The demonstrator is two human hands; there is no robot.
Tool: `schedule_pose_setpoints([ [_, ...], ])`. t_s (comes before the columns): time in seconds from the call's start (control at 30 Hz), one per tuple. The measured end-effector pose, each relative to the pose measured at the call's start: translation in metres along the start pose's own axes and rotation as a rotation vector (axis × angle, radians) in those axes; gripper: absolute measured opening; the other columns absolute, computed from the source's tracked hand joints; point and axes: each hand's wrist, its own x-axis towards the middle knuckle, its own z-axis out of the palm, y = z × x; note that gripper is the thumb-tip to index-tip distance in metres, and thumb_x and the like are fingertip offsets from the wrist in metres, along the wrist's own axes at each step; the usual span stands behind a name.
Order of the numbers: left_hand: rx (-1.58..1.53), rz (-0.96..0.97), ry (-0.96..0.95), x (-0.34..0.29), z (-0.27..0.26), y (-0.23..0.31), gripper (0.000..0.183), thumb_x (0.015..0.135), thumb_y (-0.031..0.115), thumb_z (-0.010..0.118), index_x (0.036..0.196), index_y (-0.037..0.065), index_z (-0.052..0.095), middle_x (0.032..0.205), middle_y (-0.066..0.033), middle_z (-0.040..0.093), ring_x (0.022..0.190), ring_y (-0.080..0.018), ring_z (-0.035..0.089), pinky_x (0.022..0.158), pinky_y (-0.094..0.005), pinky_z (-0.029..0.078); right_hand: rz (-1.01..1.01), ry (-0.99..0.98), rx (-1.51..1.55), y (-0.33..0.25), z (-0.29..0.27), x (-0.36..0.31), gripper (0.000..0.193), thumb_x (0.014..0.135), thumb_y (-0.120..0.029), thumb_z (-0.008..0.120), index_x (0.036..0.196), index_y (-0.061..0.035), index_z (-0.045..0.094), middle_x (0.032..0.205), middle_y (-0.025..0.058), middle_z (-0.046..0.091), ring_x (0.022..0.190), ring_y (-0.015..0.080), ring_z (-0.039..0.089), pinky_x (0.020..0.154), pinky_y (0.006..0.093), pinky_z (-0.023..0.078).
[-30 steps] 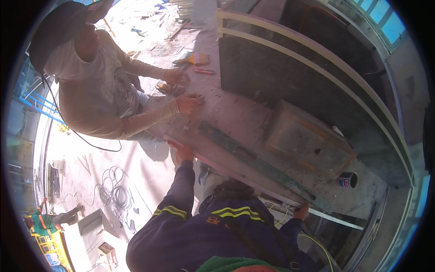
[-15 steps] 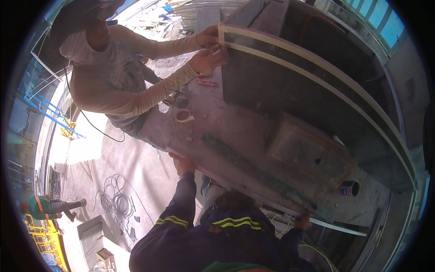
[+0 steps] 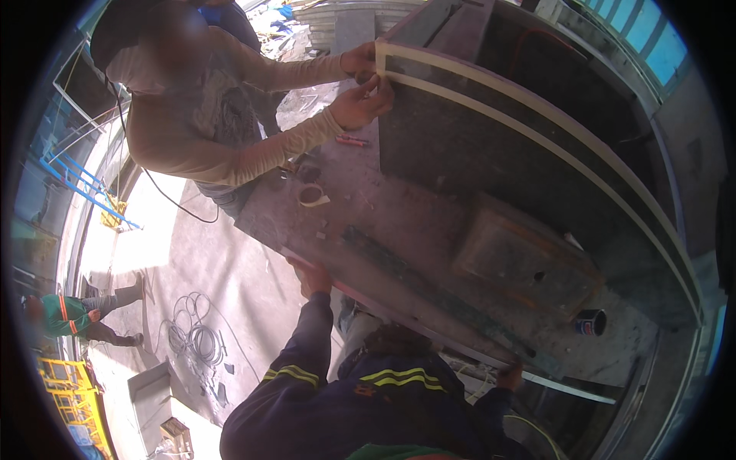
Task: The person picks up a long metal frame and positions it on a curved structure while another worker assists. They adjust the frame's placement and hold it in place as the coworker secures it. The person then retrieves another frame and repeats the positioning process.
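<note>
My left hand (image 3: 310, 277) is closed on the near edge of a dusty worktable (image 3: 360, 257). Farther right, my right hand (image 3: 510, 376) lies closed at the same edge, its fingers partly in shade. Across the table stands a dark panel (image 3: 460, 134) with two strips of cream masking tape (image 3: 529, 115) along its upper part. A co-worker's hands (image 3: 364, 96) are at the panel's left end, where the strips stop. Between us on the tabletop lie a roll of masking tape (image 3: 313, 195) and a small red tool (image 3: 353, 141).
A long dark bar (image 3: 445, 295), a box-like metal piece with a hole (image 3: 529, 257) and a small can (image 3: 590, 322) lie on the table. Coiled cable (image 3: 198, 341) is on the floor at left, near a person in a green top (image 3: 65, 314) and a yellow metal frame (image 3: 77, 402).
The co-worker's upper body and hands have shifted slightly right at the panel's end. The person in green at far left has changed stance and moved slightly. Both my hands stay on the table edge.
</note>
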Motion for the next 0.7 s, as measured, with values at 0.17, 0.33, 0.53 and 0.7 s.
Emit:
schedule_pose_setpoints([
  [0.17,0.002,0.008,-0.005,0.002,0.002,0.000,0.102,0.099,0.049,0.049,0.163,0.015,-0.023,0.135,-0.0319,0.063,0.120,-0.0507,0.062,0.105,-0.0552,0.045,-0.191,0.075,-0.050,0.002,0.000,0.000,0.077,0.073,-0.002,0.076,0.145,-0.0071,0.052,0.133,0.0220,0.064,0.116,0.0444,0.065,0.094,0.0500,0.055],
  [0.33,-0.013,-0.008,-0.006,0.002,0.003,0.001,0.101,0.098,0.049,0.049,0.163,0.017,-0.022,0.136,-0.0323,0.062,0.121,-0.0502,0.062,0.105,-0.0554,0.045,-0.160,0.008,-0.092,0.003,-0.004,-0.001,0.082,0.073,-0.004,0.077,0.150,-0.0074,0.046,0.137,0.0219,0.062,0.118,0.0445,0.064,0.095,0.0502,0.055],
  [0.53,-0.026,-0.008,-0.012,0.001,-0.001,0.003,0.102,0.098,0.048,0.050,0.164,0.015,-0.020,0.132,-0.0330,0.065,0.117,-0.0500,0.064,0.103,-0.0559,0.046,-0.175,0.046,-0.128,0.001,-0.001,0.004,0.072,0.074,-0.012,0.072,0.144,-0.0083,0.056,0.127,0.0197,0.067,0.113,0.0398,0.067,0.093,0.0484,0.055],
  [0.7,0.012,0.065,0.052,-0.006,-0.003,0.004,0.099,0.101,0.053,0.045,0.162,0.010,-0.019,0.116,-0.0332,0.071,0.105,-0.0509,0.069,0.094,-0.0568,0.050,-0.045,-0.081,-0.129,0.006,0.003,0.010,0.071,0.076,-0.005,0.074,0.145,-0.0041,0.055,0.140,0.0215,0.060,0.134,0.0394,0.055,0.113,0.0456,0.046],
])
